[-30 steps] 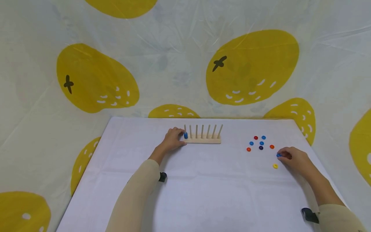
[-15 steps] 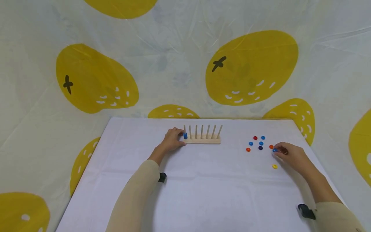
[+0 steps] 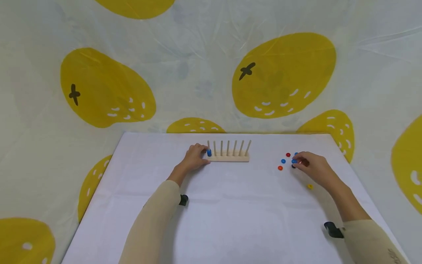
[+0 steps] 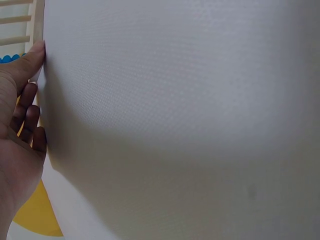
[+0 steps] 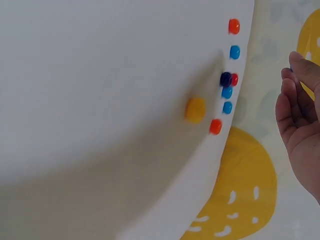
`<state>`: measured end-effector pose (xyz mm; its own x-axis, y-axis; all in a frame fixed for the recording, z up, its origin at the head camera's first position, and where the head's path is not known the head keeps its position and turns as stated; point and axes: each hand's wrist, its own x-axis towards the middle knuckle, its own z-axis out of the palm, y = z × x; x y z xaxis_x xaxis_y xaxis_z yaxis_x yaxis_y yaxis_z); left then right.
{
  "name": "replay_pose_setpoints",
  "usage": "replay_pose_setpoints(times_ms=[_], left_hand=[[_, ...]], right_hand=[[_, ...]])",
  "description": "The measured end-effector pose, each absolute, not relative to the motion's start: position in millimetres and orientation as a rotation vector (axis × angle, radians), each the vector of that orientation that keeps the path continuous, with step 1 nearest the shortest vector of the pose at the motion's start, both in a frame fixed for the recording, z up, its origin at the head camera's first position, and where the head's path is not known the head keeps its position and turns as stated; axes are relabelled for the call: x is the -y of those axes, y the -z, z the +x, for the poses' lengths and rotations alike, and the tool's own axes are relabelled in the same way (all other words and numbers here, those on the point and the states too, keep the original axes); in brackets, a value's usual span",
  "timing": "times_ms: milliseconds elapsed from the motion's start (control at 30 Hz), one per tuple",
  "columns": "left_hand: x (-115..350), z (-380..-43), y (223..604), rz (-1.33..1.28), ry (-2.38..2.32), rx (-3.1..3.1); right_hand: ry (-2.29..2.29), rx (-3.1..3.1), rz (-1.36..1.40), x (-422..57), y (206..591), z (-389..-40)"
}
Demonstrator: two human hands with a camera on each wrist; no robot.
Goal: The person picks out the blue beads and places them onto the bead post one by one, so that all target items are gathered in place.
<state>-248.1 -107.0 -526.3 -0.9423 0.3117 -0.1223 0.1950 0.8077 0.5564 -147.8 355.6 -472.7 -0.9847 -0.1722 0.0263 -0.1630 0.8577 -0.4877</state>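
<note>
Pegboard (image 3: 228, 158) near the far edge of the table (image 3: 247, 220) is gripped at its left end by the left hand (image 3: 194, 157). Toward the far right corner, a blue bead (image 3: 294, 161) is pinched by the right hand (image 3: 313, 167).

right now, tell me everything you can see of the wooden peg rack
The peg rack is pale and looks like plain wood: a long, narrow base with seven thin pegs rising in a row. It stands upright on the white table, near the far edge. Stacked blue beads sit low on the leftmost peg; the other six look bare. The left hand holds its left end, thumb against the base, partly hiding that end.
</note>
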Motion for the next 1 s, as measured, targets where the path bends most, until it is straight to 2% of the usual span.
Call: replay_pose_setpoints(times_ms=[267,767,1000], left_hand=[[108.3,-247.6,526.2,0.4,-0.818,-2.797],[108.2,-249.2,529.7,0.41,-0.836,-2.796],[107.3,-249.0,530.1,0.407,-0.852,-2.798]], right_hand=[[0.87,-3.017,-0.418,-319.4,457.4,-160.7],[0.962,-3.031,-0.786,-235.5,436.8,-205.9],[1.066,-2.977,-0.835,-198.7,432.0,-219.4]])
